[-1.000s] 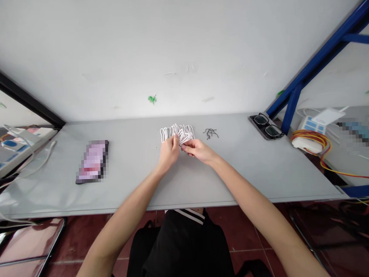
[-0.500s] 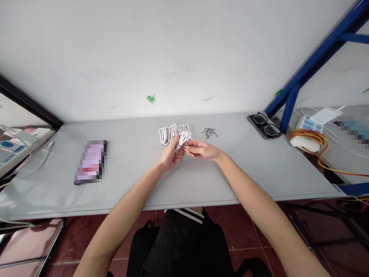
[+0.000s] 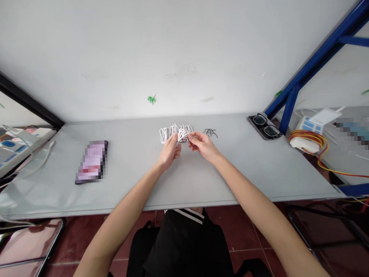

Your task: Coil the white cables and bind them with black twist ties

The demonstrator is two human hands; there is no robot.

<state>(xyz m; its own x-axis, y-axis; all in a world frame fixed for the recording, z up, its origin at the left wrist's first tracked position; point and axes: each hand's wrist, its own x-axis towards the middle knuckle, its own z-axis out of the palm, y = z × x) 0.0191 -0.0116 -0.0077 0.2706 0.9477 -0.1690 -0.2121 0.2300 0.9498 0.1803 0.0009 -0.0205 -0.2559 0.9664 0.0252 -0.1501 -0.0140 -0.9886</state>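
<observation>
My left hand [image 3: 170, 152] is closed around a bundle of white cable [image 3: 182, 134], holding it just above the table's middle. A thin black twist tie [image 3: 182, 142] runs from the bundle to my right hand [image 3: 201, 144], whose thumb and forefinger pinch its end. Right behind the held bundle, several coiled white cables [image 3: 164, 135] lie side by side in a row, partly hidden by it. A small heap of loose black twist ties [image 3: 211, 132] rests on the table, beyond and to the right of my right hand.
On the grey table [image 3: 128, 177] a phone [image 3: 91, 162] lies at left. Glasses [image 3: 271, 130] rest on a dark case at the right back. Power strips with wires [image 3: 308, 140] flank both sides, and a blue metal frame [image 3: 314, 51] slants up at right. A wall closes the back.
My right hand has turned and risen slightly, drawing the black tie out to the right of the bundle. My left hand still grips the bundle, shifted a little left.
</observation>
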